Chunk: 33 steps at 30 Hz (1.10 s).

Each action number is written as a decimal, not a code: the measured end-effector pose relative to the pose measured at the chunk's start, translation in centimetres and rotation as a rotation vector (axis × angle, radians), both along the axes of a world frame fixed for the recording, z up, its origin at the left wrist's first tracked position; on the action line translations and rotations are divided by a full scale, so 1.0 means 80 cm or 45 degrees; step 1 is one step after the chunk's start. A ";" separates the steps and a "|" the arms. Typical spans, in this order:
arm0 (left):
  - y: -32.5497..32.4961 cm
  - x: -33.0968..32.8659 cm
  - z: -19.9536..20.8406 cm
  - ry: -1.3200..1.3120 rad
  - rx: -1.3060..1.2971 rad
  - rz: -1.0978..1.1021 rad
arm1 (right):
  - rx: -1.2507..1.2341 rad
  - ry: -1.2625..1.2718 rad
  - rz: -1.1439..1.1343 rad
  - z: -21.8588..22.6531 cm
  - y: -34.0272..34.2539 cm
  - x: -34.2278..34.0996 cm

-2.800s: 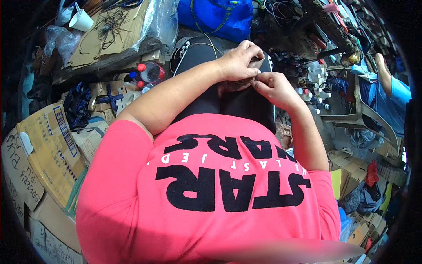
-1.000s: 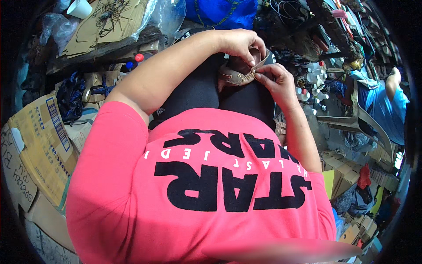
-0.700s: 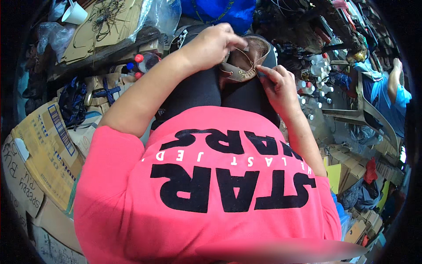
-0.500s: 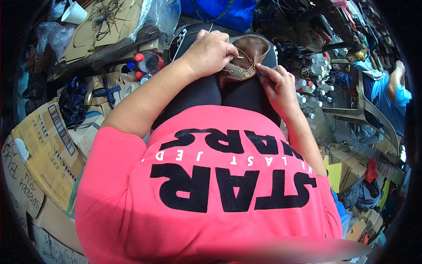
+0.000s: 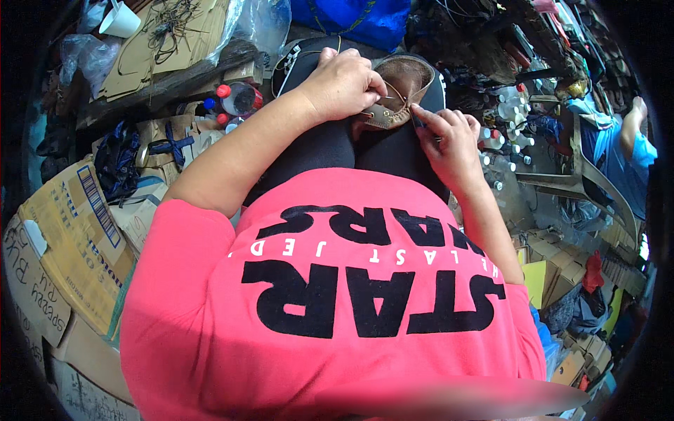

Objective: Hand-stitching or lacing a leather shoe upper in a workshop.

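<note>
A brown leather shoe upper [image 5: 385, 116] with small eyelets rests over my dark-trousered knees, its opening turned up. A thin tan lace [image 5: 401, 92] loops across that opening and passes through the leather. My left hand [image 5: 345, 84] is closed at the left of the upper, pinching a thin, light-coloured length of the lace; its exact tip is too small to make out. On the other side, my right hand [image 5: 449, 139] presses thumb and forefinger together at the upper's edge, by the end of the loop. The palm side of my left hand is hidden.
Bottles with red and blue caps [image 5: 239, 99] stand left of my legs. Several more plastic bottles [image 5: 511, 105] crowd the right side. Cardboard boxes [image 5: 70, 224] lie at the left. A blue bag [image 5: 372, 21] is ahead, and another person in blue [image 5: 618, 140] sits at the far right.
My left hand has shifted slightly right and down, closer to the eyelets. My right hand has moved a little to the right, still at the upper's edge.
</note>
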<state>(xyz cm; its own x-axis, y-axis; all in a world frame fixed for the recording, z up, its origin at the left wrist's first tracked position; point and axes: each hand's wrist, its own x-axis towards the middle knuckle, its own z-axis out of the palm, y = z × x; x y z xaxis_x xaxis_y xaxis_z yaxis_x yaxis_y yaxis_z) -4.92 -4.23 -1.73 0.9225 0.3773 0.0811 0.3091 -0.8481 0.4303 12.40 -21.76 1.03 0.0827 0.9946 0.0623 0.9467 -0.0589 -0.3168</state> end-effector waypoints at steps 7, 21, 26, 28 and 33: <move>0.005 0.006 -0.004 -0.285 -0.234 -0.010 | -0.124 0.447 -0.096 -0.004 0.011 0.021; 0.001 0.005 -0.006 -0.316 -0.209 -0.042 | -0.085 0.543 -0.042 -0.008 0.015 0.035; -0.005 0.004 -0.006 -0.311 0.062 0.086 | -0.091 0.406 0.044 -0.009 0.016 0.036; -0.003 0.009 -0.009 -0.380 -0.151 0.031 | -0.168 0.652 -0.088 -0.012 0.017 0.037; 0.004 0.019 -0.020 -0.405 -0.247 -0.028 | -0.169 0.856 -0.070 -0.021 0.029 0.054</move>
<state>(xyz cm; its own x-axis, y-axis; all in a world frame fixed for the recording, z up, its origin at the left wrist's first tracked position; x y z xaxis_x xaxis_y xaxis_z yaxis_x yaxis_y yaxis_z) -3.44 -3.91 -3.31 0.8708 0.3942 0.2938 0.1168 -0.7463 0.6553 16.71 -19.47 -0.65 0.1114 0.9836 -0.1420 0.5414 -0.1799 -0.8213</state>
